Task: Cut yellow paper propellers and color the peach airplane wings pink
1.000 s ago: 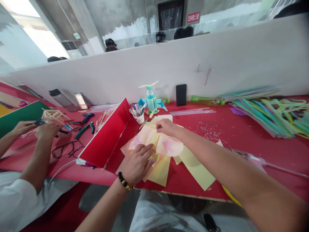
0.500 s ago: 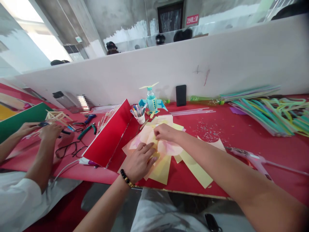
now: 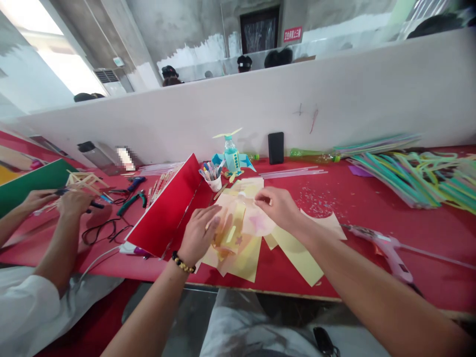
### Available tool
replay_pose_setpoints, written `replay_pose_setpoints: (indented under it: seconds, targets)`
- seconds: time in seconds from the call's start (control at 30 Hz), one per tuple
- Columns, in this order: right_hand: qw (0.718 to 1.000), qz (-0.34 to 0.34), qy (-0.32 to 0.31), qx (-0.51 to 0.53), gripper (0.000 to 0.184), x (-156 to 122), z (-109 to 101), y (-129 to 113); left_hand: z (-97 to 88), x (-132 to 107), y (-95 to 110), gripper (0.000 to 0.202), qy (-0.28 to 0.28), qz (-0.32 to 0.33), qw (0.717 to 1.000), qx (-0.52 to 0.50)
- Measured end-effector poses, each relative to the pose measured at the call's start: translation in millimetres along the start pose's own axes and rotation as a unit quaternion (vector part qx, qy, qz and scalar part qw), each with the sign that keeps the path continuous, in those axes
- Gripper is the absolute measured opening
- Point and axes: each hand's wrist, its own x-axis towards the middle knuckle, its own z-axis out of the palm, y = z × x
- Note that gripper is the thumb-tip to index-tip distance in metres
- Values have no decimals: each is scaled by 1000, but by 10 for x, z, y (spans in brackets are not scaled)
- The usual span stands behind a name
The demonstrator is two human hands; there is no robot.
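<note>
Red desk (image 3: 357, 263), work at front edge. Left hand (image 3: 199, 235), beaded bracelet (image 3: 182, 263) on wrist, lies flat, fingers spread, on layered pink-and-yellow paper sheets (image 3: 238, 233). Right hand (image 3: 278, 207) narrowed at sheet edge; grip unconfirmed. Sheets judged light, soft, crease-prone; best taken by edges. Pink hot glue gun (image 3: 386, 258) right. Co-worker's hands (image 3: 74, 203) far left, at wooden stick model (image 3: 85, 181).
</note>
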Motion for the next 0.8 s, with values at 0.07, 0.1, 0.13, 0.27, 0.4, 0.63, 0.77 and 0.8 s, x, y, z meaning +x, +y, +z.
replay_pose_setpoints:
  seconds: [0.07, 0.1, 0.13, 0.27, 0.4, 0.63, 0.77, 0.8]
  targets:
    - [996, 36, 14, 76, 10, -347, -33, -82, 10, 153, -82, 41, -31, -68, 997, -27]
    - [991, 51, 7, 125, 10, -521, -7, -107, 30, 238, -113, 42, -63, -102, 992, -43]
    - [984, 69, -8, 163, 10, -687, 48, -121, 60, 326, -136, 44, -100, -137, 983, -63]
    - [949, 150, -99, 260, 10, -1160, 442, -121, 219, 633, -158, 55, -156, -169, 970, -80]
    - [912, 231, -116, 318, 38, -1235, 795, -142, 348, 809, -124, 80, -199, -188, 957, -92]
    - [894, 259, -103, 352, 74, -1009, 962, -231, 452, 909, -105, 103, -229, -196, 942, -144]
    - [873, 251, -93, 408, 55, -965, 927, -287, 461, 886, -67, 104, -192, -202, 940, -196]
    - [867, 246, -88, 425, 47, -957, 901, -305, 457, 872, -51, 104, -176, -199, 940, -213]
